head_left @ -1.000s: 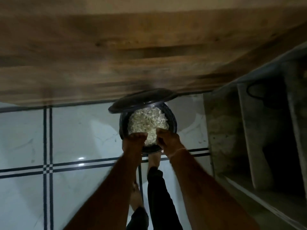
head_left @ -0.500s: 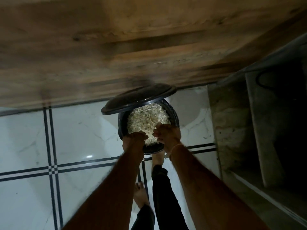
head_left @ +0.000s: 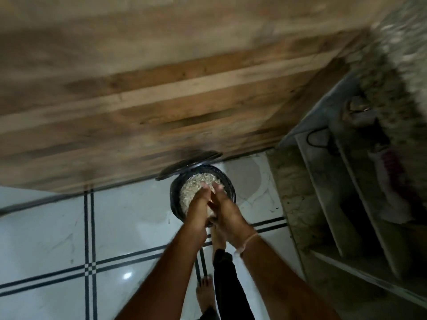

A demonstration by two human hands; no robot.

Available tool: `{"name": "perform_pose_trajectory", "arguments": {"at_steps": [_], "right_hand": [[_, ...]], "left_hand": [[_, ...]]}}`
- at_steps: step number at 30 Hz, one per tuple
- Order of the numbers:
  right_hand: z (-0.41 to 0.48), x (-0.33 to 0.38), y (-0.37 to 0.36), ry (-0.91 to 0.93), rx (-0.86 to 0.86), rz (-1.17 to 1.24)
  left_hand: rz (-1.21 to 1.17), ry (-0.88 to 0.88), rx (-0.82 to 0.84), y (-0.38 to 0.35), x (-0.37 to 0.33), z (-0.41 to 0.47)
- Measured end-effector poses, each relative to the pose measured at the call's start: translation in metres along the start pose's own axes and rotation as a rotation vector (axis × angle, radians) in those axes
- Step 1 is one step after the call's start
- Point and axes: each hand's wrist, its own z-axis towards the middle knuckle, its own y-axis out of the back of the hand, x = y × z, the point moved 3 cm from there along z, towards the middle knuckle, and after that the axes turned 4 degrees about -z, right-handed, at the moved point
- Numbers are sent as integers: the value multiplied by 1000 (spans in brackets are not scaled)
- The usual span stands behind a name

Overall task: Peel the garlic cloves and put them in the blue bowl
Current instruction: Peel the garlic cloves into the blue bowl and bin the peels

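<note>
Pale peels (head_left: 194,183) fill the black bin (head_left: 230,184). The left hand (head_left: 198,205) and right hand (head_left: 226,210), curled at its 6 o'clock rim earlier, now reach over it, fingers (head_left: 203,190) straight, palms together, likely shedding scraps. No blue bowl shows.

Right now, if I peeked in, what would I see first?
The left hand and right hand press together over a dark round bin on the white tiled floor. The bin is heaped with pale scraps, its lid tipped up behind, by a wooden panel.
</note>
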Motion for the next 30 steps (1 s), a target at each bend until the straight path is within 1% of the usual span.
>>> {"name": "perform_pose_trajectory", "arguments": {"at_steps": [1, 2, 4, 5, 6, 8, 10, 15, 18, 21, 23, 26, 30], "right_hand": [[-32, 9, -4, 62, -5, -41], [-66, 18, -6, 147, -27, -99], [-127, 24, 4, 289, -104, -246], [-154, 21, 18, 355, -164, -304], [-182, 17, 35, 423, -224, -330], [-236, 5, 75, 487, -362, -378], [-281, -10, 115, 514, -479, -388], [-374, -33, 216, 614, -711, -430], [-420, -43, 278, 638, -848, -399], [-464, -57, 342, 675, -968, -384], [-488, -73, 384, 643, -1034, -363], [-517, -99, 441, 603, -1144, -270], [-534, -122, 496, 497, -1233, -173]], "left_hand": [[100, -55, 7, 0, 2, -20], [185, -71, 27, 0, 4, -43], [334, -120, 53, -11, 3, -113], [419, -192, 47, -17, 4, -146], [501, -302, 46, -21, 8, -171], [660, -525, 85, -38, 22, -217], [827, -696, 152, -63, 41, -256], [1089, -958, 382, -140, 106, -333], [1193, -1055, 474, -195, 153, -367], [1214, -1127, 580, -254, 205, -396], [1223, -1122, 645, -289, 237, -412], [1233, -1129, 761, -333, 281, -429], [1314, -1119, 806, -376, 323, -428]]}}
